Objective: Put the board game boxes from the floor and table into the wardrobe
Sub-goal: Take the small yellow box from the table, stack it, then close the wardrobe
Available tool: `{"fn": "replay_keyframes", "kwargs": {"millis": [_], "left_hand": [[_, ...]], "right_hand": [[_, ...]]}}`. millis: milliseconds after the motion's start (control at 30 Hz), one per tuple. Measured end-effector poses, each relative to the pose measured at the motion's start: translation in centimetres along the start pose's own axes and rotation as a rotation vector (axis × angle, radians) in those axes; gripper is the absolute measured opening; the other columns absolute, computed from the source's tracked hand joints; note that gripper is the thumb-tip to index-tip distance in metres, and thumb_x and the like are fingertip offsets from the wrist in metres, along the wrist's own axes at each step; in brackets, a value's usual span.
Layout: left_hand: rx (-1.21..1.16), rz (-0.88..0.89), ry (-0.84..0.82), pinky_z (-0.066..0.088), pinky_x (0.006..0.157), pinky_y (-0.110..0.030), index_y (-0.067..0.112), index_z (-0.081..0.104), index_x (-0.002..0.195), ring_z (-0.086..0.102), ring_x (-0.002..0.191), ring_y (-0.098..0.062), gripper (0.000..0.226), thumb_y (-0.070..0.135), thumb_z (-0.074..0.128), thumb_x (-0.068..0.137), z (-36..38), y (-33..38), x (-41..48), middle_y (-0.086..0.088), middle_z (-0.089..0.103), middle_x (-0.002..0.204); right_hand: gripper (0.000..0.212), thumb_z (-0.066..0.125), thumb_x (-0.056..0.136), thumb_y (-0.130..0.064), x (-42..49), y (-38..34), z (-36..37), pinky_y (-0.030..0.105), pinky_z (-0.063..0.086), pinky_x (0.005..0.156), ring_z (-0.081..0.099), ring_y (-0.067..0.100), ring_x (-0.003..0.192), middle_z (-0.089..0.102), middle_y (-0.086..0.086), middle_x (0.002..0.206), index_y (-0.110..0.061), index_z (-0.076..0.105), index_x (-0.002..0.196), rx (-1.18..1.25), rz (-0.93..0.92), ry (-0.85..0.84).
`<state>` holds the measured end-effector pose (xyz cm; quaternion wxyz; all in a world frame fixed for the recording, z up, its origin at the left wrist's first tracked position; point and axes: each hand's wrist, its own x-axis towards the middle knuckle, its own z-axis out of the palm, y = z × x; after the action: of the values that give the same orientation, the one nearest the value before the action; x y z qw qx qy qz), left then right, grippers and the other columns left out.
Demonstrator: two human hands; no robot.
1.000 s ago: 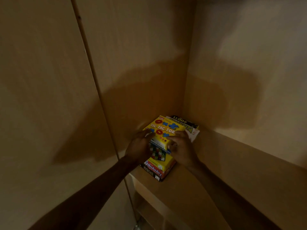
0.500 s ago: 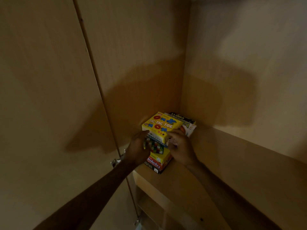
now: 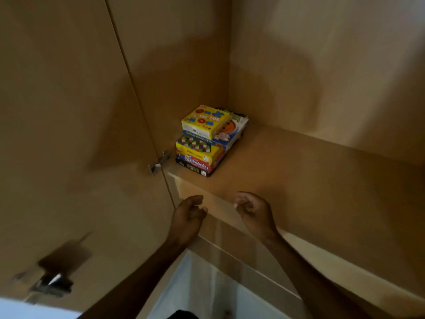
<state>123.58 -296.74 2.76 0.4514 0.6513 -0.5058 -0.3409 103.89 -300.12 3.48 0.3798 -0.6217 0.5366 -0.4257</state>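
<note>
Left grip (image 3: pixel 188 212) and right grip (image 3: pixel 253 210) have pulled back from the game boxes (image 3: pixel 207 141)
Both loosely curled, holding nothing, near the shelf (image 3: pixel 299 171) edge; boxes stacked in its back left corner

A small silver metal hinge (image 3: pixel 160 162) is gleaming left of centre; a blurred dark metal fitting (image 3: pixel 50 285) is showing lower left; a pale white surface (image 3: pixel 207 293) is lying below.

Wooden shelf (image 3: pixel 299 171) bears stacked game boxes (image 3: pixel 202 143) in its corner.
</note>
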Motion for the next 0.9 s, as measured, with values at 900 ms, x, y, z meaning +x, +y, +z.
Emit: {"fn": "replay_keyframes", "kwargs": {"millis": [900], "left_hand": [[-0.083,0.149,-0.247,0.053,0.085,-0.028,0.016,0.066,0.114,0.064,0.1,-0.013,0.025,0.011,0.065,0.089,-5.7,0.3,-48.9,0.002,0.069,0.108]], "right_hand": [[0.024,0.066,0.087,-0.011,-57.2,-6.4,-8.7,0.014,0.049,0.076,0.064,0.0,0.081,0.071,-0.003,0.09,-0.02,0.067,0.109,-0.028,0.103,0.228]]}}
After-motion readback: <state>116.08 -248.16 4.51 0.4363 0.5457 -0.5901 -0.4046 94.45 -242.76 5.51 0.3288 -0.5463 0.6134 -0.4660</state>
